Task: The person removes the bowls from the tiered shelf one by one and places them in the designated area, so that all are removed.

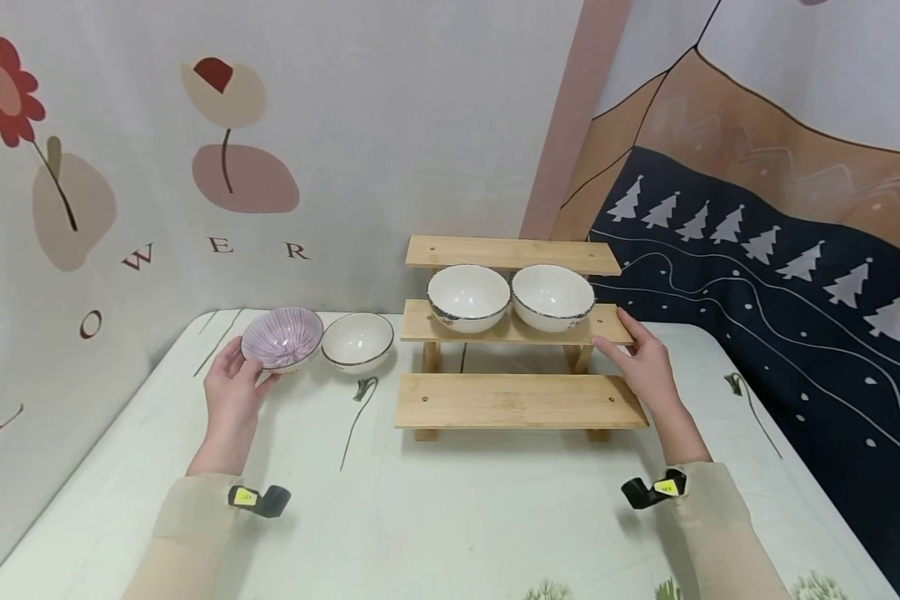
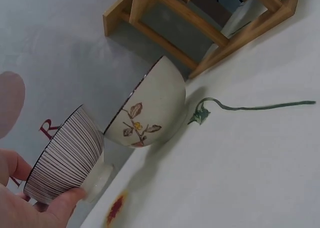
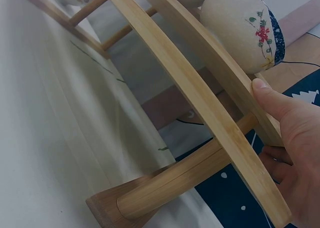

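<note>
My left hand (image 1: 234,387) grips a bowl (image 1: 282,337) with purple stripes by its left side. In the left wrist view that striped bowl (image 2: 70,160) is tilted, thumb near its foot. A white bowl (image 1: 357,342) with a leaf pattern outside stands on the table just right of it. My right hand (image 1: 642,362) holds the right end of the middle shelf board of a wooden three-tier rack (image 1: 521,402), thumb on the front edge in the right wrist view. Two white bowls, a left one (image 1: 468,297) and a right one (image 1: 553,297), sit side by side on that middle board.
The rack's top board (image 1: 513,253) and lowest board bear nothing. A pale cloth (image 1: 450,517) with printed stems and flowers covers the table. Behind hangs a printed curtain (image 1: 390,125), with a dark tree-patterned part (image 1: 757,275) at the right.
</note>
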Demonstrator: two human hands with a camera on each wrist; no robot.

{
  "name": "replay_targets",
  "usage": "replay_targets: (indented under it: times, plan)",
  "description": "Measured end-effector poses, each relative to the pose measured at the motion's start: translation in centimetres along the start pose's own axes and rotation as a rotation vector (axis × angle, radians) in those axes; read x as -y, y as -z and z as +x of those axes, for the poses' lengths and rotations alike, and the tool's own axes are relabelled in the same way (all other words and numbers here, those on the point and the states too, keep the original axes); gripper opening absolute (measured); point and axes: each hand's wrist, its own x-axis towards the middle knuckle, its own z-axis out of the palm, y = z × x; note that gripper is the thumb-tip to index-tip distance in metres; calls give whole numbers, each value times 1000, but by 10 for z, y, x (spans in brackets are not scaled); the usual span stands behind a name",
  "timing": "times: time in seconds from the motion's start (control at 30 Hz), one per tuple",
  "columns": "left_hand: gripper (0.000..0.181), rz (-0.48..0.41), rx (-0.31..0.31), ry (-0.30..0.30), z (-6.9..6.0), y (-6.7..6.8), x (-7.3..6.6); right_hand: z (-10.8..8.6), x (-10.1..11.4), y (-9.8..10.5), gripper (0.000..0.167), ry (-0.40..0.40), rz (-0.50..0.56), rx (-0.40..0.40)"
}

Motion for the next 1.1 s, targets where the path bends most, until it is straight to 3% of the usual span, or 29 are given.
replay_targets:
  times: [0.3, 0.5, 0.8, 1.1]
  plan:
    - [64, 8, -54, 23, 6, 3, 6, 0, -1, 0, 85, -9, -7, -3]
    - [64, 35, -58, 30, 9, 4, 10, 0, -1, 0, 85, -10, -3, -4]
    - [64, -4, -68, 71, 15, 7, 13, 1, -1, -1, 85, -4, -5, -5]
    - [65, -17, -22, 85, 19, 8, 14, 1, -2, 0, 85, -11, -4, -5]
